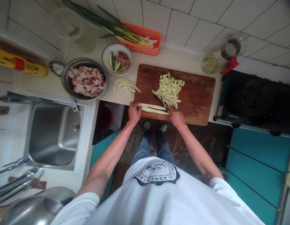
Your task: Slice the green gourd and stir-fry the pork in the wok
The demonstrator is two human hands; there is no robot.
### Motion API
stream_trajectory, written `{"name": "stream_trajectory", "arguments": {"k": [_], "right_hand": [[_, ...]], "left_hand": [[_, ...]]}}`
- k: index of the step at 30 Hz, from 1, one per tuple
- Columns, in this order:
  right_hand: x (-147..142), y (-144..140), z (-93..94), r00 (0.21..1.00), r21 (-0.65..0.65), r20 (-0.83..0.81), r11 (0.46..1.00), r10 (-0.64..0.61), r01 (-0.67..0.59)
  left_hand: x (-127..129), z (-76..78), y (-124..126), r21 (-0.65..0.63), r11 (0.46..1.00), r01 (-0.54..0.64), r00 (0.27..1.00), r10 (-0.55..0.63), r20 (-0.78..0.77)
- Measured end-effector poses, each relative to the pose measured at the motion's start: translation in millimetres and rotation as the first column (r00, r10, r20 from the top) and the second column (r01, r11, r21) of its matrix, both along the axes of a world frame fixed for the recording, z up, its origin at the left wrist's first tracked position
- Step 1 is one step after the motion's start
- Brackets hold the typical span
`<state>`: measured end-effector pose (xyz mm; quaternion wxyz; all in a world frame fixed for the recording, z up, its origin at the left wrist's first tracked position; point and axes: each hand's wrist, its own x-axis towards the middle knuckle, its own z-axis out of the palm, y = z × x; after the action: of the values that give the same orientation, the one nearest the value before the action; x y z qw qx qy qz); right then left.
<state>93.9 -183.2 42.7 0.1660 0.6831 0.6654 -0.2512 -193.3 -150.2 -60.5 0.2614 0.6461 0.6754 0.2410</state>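
**At the board's near edge: strips pinned, knife set**

On the near edge of the board (196,93), right hand (176,118) closed round the knife (162,102), blade angled across the strips (152,108). Left hand (134,112) pressed on their far ends, fingers curled, steadying them. Beyond the blade, cut pieces (169,89) heaped clear. Further left, onion (124,86), bowl (118,58), meat pot (85,80), sink (53,134).
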Motion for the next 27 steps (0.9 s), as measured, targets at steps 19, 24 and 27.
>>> {"name": "stream_trajectory", "arguments": {"k": [19, 24, 27], "right_hand": [[-11, 12, -9.1, 0.999, 0.044, -0.033, 0.999, 0.005, -0.004], [6, 22, -2.6, 0.999, 0.170, -0.036, 0.985, -0.011, 0.017], [17, 15, 1.6, 0.997, 0.253, -0.077, 0.967, -0.025, 0.044]], "left_hand": [[-1, 9.9, 3, -0.023, 0.998, 0.058, 0.996, -0.056, 0.063], [5, 8.6, 6, -0.034, 0.998, 0.057, 0.998, -0.057, -0.006], [8, 8.7, 10, -0.042, 0.996, 0.074, 0.996, -0.076, -0.051]]}}
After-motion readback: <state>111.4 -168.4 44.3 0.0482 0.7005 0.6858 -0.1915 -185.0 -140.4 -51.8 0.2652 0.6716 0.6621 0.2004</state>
